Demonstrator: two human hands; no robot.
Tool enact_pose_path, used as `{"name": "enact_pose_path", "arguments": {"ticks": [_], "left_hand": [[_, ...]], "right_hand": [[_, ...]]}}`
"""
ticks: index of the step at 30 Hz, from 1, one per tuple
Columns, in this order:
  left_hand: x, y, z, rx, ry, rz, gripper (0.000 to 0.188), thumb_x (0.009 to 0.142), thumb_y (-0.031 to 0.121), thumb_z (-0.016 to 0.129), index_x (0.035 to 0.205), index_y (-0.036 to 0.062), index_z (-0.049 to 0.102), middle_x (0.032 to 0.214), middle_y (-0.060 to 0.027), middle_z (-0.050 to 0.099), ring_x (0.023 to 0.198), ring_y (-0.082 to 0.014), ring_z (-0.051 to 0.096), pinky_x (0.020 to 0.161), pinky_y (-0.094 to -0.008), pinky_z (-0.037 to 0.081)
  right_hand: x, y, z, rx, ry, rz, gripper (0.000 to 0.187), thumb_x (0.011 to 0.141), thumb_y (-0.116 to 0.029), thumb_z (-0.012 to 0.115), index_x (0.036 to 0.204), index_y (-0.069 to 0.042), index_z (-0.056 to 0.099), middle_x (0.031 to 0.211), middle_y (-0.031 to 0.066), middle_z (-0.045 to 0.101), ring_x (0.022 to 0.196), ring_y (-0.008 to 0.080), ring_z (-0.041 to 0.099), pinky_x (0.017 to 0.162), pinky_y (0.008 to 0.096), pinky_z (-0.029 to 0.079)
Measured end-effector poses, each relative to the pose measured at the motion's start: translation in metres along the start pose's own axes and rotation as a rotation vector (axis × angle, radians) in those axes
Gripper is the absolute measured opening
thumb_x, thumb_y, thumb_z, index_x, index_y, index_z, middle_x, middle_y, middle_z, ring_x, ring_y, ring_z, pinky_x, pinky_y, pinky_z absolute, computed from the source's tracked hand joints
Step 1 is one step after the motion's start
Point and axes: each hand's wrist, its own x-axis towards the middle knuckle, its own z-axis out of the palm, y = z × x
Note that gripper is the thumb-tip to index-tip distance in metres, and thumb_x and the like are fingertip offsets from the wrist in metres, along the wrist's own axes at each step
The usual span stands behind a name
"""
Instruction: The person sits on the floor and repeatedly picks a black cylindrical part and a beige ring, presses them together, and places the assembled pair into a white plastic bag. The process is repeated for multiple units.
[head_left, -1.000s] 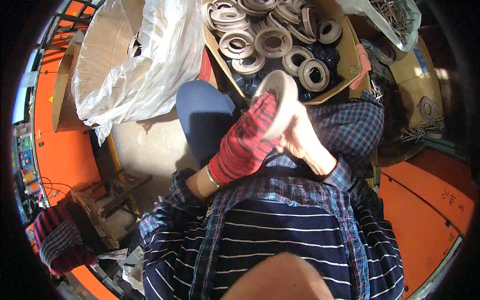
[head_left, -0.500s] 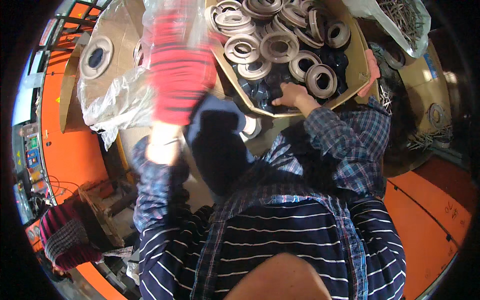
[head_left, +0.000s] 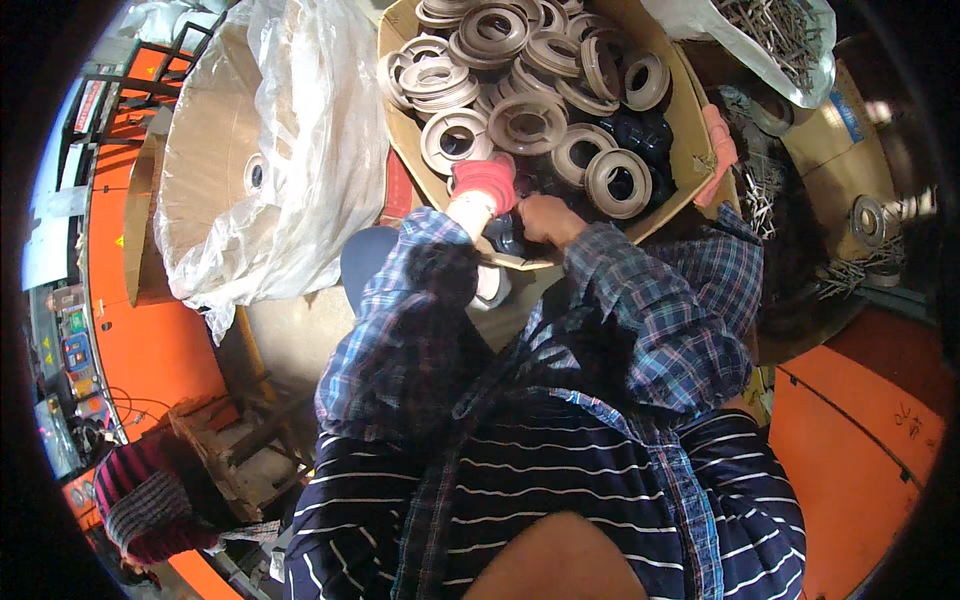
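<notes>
Rings (head_left: 498, 122), thick and ridged, fill cardboard box (head_left: 690, 150).

The left hand (head_left: 486, 180) at twelve o'clock wears a red glove (head_left: 490, 188). Loose, creased blue plaid makes up the left sleeve (head_left: 375, 345) at eight and right sleeve (head_left: 650, 315) at three. Toward six, a navy top (head_left: 505, 485) bears thin white stripes.

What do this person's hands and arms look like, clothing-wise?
The left hand wears a red glove; the right hand looks bare. Both arms are covered by loose, dark blue plaid sleeves with paler crossing lines, rumpled into folds. No cables show on them.
</notes>
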Motion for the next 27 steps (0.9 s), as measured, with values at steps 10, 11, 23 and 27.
{"name": "enact_pose_path", "arguments": {"ticks": [10, 11, 23, 27], "left_hand": [[-0.102, -0.032, -0.118, -1.619, 0.214, 0.158, 0.025, 0.085, 0.018, 0.064, 0.104, 0.0026, 0.068, 0.1, -0.0101, 0.069, 0.088, -0.0224, 0.066, 0.081, -0.0351, 0.052], [-0.12, -0.024, -0.116, -2.157, 0.142, 0.189, 0.021, 0.088, 0.013, 0.063, 0.104, 0.0007, 0.067, 0.104, -0.007, 0.067, 0.09, -0.0217, 0.066, 0.085, -0.035, 0.052], [-0.225, 0.027, -0.06, -0.581, 0.818, 0.42, 0.051, 0.071, 0.003, 0.066, 0.121, 0.0146, 0.068, 0.131, -0.0192, 0.059, 0.113, -0.0368, 0.061, 0.097, -0.0389, 0.049], [-0.238, 0.028, -0.073, -0.55, 0.835, 0.415, 0.05, 0.071, 0.005, 0.068, 0.12, 0.0165, 0.069, 0.126, -0.0182, 0.063, 0.11, -0.0333, 0.063, 0.094, -0.0375, 0.051]], "right_hand": [[-0.112, 0.006, -0.103, 0.523, 0.929, 0.11, 0.029, 0.088, -0.02, 0.063, 0.105, 0.004, 0.064, 0.103, 0.0277, 0.066, 0.098, 0.0436, 0.064, 0.087, 0.0443, 0.051], [-0.123, -0.003, -0.109, 0.695, 0.975, 0.069, 0.029, 0.088, -0.02, 0.066, 0.107, 0.002, 0.064, 0.098, 0.0208, 0.069, 0.092, 0.0331, 0.068, 0.084, 0.0365, 0.051], [-0.217, -0.103, -0.09, 0.195, 0.88, -0.226, 0.053, 0.089, -0.035, 0.069, 0.131, -0.007, 0.053, 0.107, 0.0181, 0.064, 0.092, 0.0358, 0.066, 0.077, 0.042, 0.054], [-0.235, -0.104, -0.09, 0.152, 0.673, -0.107, 0.07, 0.078, -0.04, 0.078, 0.13, -0.001, 0.052, 0.108, 0.0208, 0.064, 0.093, 0.0327, 0.066, 0.081, 0.0384, 0.054]]}}
